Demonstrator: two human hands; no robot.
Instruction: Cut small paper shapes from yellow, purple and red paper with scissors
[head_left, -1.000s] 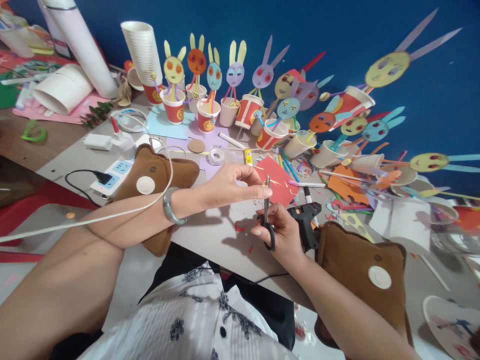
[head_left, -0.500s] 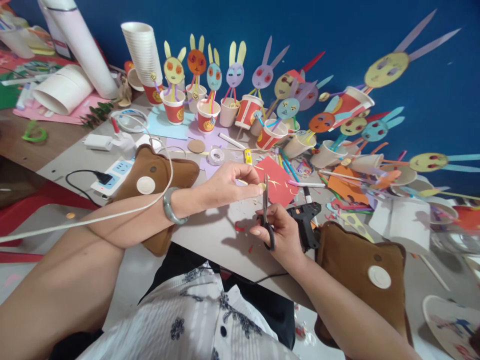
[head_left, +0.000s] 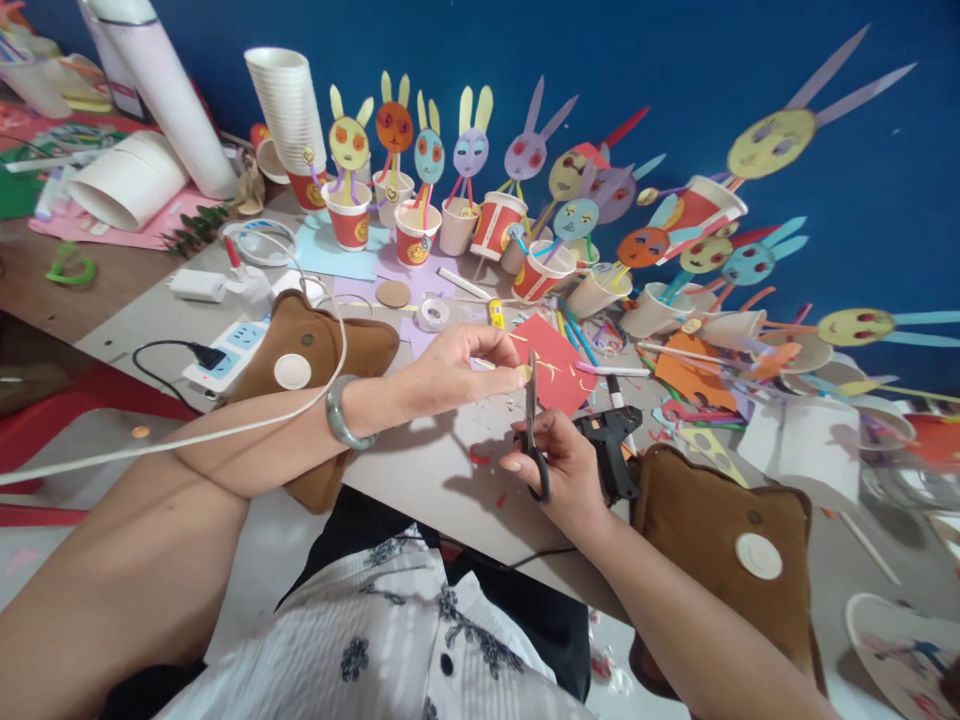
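Between thumb and forefinger, my left hand [head_left: 469, 368] pinches a small piece of yellow paper [head_left: 524, 374]. A pair of scissors [head_left: 533, 440] with black handles is in my right hand [head_left: 566, 465], its blades pointing up and away from me, beside the paper piece. Whether the blades touch the paper, I cannot tell. Under and beyond the hands lies a red sheet [head_left: 553, 362] with thin yellow paper scraps on it. Just right of my right hand rests a black glue gun [head_left: 616, 445].
Paper cups [head_left: 349, 218] with rabbit-faced paper figures line the blue wall, beside a tall cup stack [head_left: 285, 105]. Brown cushion-like pouches [head_left: 720, 540] lie at both sides. A white cable [head_left: 225, 432] crosses above my left forearm. A power strip [head_left: 229, 350] sits at left.
Both hands, the scissors and the yellow paper keep almost the same place. The view has shifted very slightly.
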